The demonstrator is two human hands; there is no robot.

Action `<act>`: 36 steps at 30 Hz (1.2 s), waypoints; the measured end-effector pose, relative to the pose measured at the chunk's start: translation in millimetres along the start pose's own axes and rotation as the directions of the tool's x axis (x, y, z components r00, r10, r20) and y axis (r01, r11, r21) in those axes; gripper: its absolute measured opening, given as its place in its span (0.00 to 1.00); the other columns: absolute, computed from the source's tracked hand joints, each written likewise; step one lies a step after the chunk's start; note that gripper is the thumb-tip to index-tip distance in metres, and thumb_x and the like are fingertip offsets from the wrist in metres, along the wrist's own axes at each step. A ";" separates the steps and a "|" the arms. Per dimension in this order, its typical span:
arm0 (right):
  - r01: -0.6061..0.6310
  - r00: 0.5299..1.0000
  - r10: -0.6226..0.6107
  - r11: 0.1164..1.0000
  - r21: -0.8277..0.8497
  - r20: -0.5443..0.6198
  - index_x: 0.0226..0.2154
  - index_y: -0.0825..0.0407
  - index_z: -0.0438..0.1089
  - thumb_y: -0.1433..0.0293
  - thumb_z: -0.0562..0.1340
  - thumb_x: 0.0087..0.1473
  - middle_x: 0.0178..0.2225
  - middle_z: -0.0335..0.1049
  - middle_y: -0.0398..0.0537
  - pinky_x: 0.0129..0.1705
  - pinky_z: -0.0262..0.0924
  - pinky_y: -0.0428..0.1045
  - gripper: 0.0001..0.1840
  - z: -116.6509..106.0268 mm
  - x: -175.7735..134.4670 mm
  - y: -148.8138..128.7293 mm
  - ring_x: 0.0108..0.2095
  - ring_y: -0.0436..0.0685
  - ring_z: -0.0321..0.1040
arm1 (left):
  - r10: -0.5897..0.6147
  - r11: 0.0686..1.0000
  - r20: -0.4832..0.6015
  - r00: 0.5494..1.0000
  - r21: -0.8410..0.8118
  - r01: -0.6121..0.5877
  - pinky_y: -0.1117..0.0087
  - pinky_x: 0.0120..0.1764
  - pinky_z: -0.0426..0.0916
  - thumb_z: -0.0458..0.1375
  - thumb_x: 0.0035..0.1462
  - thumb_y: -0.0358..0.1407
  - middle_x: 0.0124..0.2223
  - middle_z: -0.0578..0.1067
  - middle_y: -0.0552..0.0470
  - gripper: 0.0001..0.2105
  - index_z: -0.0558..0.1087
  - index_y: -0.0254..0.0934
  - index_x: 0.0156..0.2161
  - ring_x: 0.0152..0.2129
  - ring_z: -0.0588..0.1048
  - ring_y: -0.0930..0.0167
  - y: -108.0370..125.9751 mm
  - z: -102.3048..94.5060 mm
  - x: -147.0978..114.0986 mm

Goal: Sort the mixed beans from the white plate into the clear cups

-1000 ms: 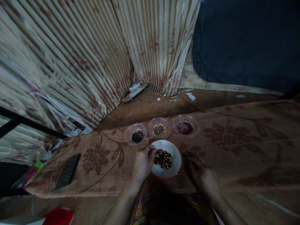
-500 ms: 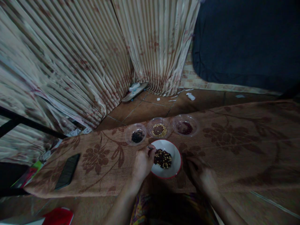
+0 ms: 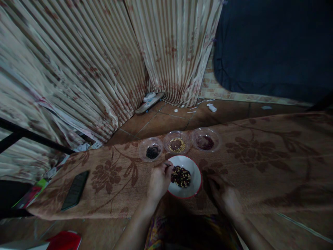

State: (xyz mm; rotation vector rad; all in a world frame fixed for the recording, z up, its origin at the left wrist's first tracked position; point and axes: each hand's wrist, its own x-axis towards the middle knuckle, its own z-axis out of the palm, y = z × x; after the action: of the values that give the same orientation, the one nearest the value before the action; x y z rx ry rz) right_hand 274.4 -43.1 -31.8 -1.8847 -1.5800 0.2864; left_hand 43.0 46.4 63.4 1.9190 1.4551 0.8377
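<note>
My left hand (image 3: 158,180) is closed in a pinch at the left rim of a white bowl with a red edge (image 3: 196,178). A thin, dark, slightly shiny piece (image 3: 167,164) sticks out from its fingertips; its kind cannot be made out. In the bowl lies a mixed heap of dark and yellow beans or seeds (image 3: 181,177). My right hand (image 3: 227,198) rests on the cloth right of the bowl, fingers loosely apart and holding nothing visible. Behind the bowl stand three clear plastic tubs: one with black beans (image 3: 153,151), one with yellow grains (image 3: 177,144), one with dark red beans (image 3: 205,142).
A brown flower-patterned cloth (image 3: 111,198) covers the low table. On its left lies a dark phone (image 3: 75,190). Beyond the far edge, the tiled floor (image 3: 166,121) holds small white litter. Striped curtains (image 3: 171,45) hang behind, and a dark blue cloth (image 3: 270,48) hangs at right.
Almost nothing differs. Both hands stay in place, with only a very slight shift of my right fingers and left hand.
</note>
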 end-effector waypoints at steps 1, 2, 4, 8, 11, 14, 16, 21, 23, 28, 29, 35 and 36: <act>-0.003 1.000 0.003 1.000 -0.001 -0.003 0.41 0.46 0.75 0.61 0.51 0.62 0.43 0.76 0.47 0.41 0.66 0.51 0.18 -0.3 -0.1 -0.5 0.39 0.57 0.74 | 0.000 1.000 -0.001 1.000 -0.006 0.000 0.74 0.32 0.69 0.56 0.60 0.33 0.30 0.80 0.52 0.05 0.76 0.38 0.37 0.29 0.79 0.69 -1.0 0.5 -0.3; -0.004 1.000 0.004 1.000 0.000 -0.006 0.41 0.46 0.75 0.61 0.52 0.62 0.43 0.76 0.47 0.42 0.66 0.51 0.18 -0.7 -0.2 -1.1 0.39 0.57 0.73 | 0.000 1.000 0.000 1.000 -0.012 0.000 0.75 0.33 0.69 0.56 0.60 0.33 0.31 0.80 0.52 0.05 0.75 0.38 0.37 0.29 0.79 0.69 -1.9 0.9 -0.6; 0.001 1.000 -0.001 1.000 0.005 -0.004 0.41 0.47 0.75 0.61 0.52 0.63 0.43 0.76 0.47 0.42 0.66 0.50 0.18 -1.4 -0.3 -2.2 0.39 0.57 0.73 | -0.002 1.000 0.002 1.000 -0.027 0.002 0.75 0.32 0.69 0.56 0.60 0.33 0.30 0.79 0.52 0.06 0.75 0.38 0.36 0.28 0.79 0.70 -3.2 1.5 -1.2; -0.005 1.000 0.005 1.000 0.011 0.003 0.41 0.47 0.75 0.61 0.52 0.63 0.43 0.76 0.47 0.42 0.65 0.51 0.17 -2.4 0.1 -3.7 0.40 0.57 0.74 | -0.031 0.998 0.008 1.000 -0.059 0.031 0.75 0.31 0.69 0.55 0.61 0.35 0.28 0.78 0.53 0.06 0.74 0.38 0.37 0.26 0.78 0.70 -5.5 2.4 -1.8; -0.004 1.000 0.004 1.000 0.021 0.000 0.40 0.47 0.75 0.61 0.52 0.62 0.43 0.76 0.47 0.42 0.65 0.50 0.17 -2.4 0.5 -3.6 0.40 0.57 0.73 | -0.045 0.995 0.009 0.999 -0.084 0.045 0.75 0.31 0.69 0.55 0.60 0.35 0.28 0.78 0.53 0.06 0.75 0.38 0.37 0.26 0.78 0.70 -7.3 3.5 -1.9; 0.002 1.000 -0.002 1.000 0.030 -0.002 0.40 0.47 0.75 0.62 0.52 0.62 0.42 0.76 0.47 0.41 0.65 0.50 0.17 -1.8 0.7 -2.6 0.39 0.56 0.74 | -0.047 0.993 -0.001 0.999 -0.110 0.047 0.76 0.30 0.69 0.55 0.60 0.35 0.29 0.78 0.53 0.06 0.75 0.38 0.37 0.26 0.78 0.70 -8.1 4.7 -1.9; 0.002 1.000 -0.002 1.000 0.028 0.000 0.41 0.47 0.75 0.62 0.52 0.62 0.42 0.76 0.47 0.42 0.65 0.50 0.17 -1.4 0.7 -2.0 0.39 0.56 0.74 | -0.047 0.992 -0.006 0.999 -0.118 0.046 0.76 0.29 0.69 0.55 0.60 0.35 0.28 0.78 0.53 0.07 0.75 0.37 0.36 0.26 0.78 0.71 -7.9 5.2 -2.0; 0.008 1.000 -0.008 1.000 0.002 -0.010 0.42 0.46 0.75 0.62 0.53 0.62 0.42 0.76 0.46 0.41 0.65 0.50 0.17 0.0 0.1 -0.8 0.38 0.56 0.74 | -0.032 0.992 -0.011 0.999 -0.121 0.031 0.76 0.30 0.69 0.55 0.61 0.35 0.28 0.78 0.53 0.07 0.74 0.37 0.35 0.26 0.78 0.71 -7.8 5.7 -2.5; 0.007 1.000 -0.007 1.000 0.000 -0.009 0.42 0.46 0.75 0.62 0.53 0.62 0.43 0.76 0.46 0.41 0.66 0.50 0.16 0.5 -0.2 -0.2 0.39 0.57 0.74 | -0.035 0.991 -0.013 0.999 -0.127 0.033 0.75 0.30 0.69 0.55 0.61 0.36 0.28 0.78 0.53 0.07 0.74 0.37 0.35 0.25 0.78 0.71 -8.9 5.9 -2.8; 0.007 1.000 -0.007 1.000 0.018 -0.009 0.41 0.46 0.75 0.62 0.53 0.62 0.43 0.76 0.46 0.42 0.66 0.51 0.16 0.8 -0.6 0.3 0.39 0.57 0.74 | -0.053 0.984 -0.022 0.998 -0.173 0.049 0.74 0.31 0.71 0.56 0.61 0.37 0.29 0.78 0.53 0.07 0.75 0.37 0.36 0.25 0.78 0.71 -10.4 4.5 -3.4; 0.011 1.000 -0.010 1.000 0.019 -0.009 0.41 0.47 0.75 0.62 0.53 0.62 0.43 0.76 0.47 0.42 0.66 0.51 0.16 0.7 -0.6 0.1 0.39 0.57 0.74 | -0.062 0.981 -0.027 0.998 -0.188 0.056 0.74 0.31 0.71 0.56 0.61 0.37 0.29 0.79 0.53 0.07 0.75 0.37 0.36 0.26 0.79 0.71 -9.8 3.7 -3.5; 0.010 1.000 -0.010 1.000 0.020 -0.019 0.40 0.47 0.75 0.62 0.52 0.62 0.42 0.76 0.48 0.42 0.66 0.51 0.17 -0.4 -0.5 -1.2 0.39 0.57 0.74 | -0.127 0.952 -0.055 0.990 -0.288 0.106 0.74 0.30 0.71 0.59 0.58 0.37 0.28 0.78 0.53 0.07 0.75 0.36 0.35 0.26 0.79 0.70 0.6 -3.7 -1.6; 0.010 1.000 -0.010 1.000 0.022 -0.021 0.39 0.47 0.75 0.62 0.52 0.62 0.42 0.76 0.48 0.42 0.66 0.51 0.17 -0.6 -0.2 -1.4 0.39 0.57 0.74 | -0.134 0.946 -0.060 0.989 -0.305 0.110 0.74 0.30 0.71 0.59 0.58 0.37 0.28 0.78 0.53 0.07 0.75 0.36 0.35 0.26 0.79 0.70 3.0 -5.3 -0.2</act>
State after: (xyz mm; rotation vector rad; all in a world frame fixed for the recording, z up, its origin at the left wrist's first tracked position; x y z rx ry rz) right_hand 273.5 -43.4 -30.5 -1.8570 -1.5658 0.2780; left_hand 40.8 45.9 69.1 1.5691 1.3857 1.0231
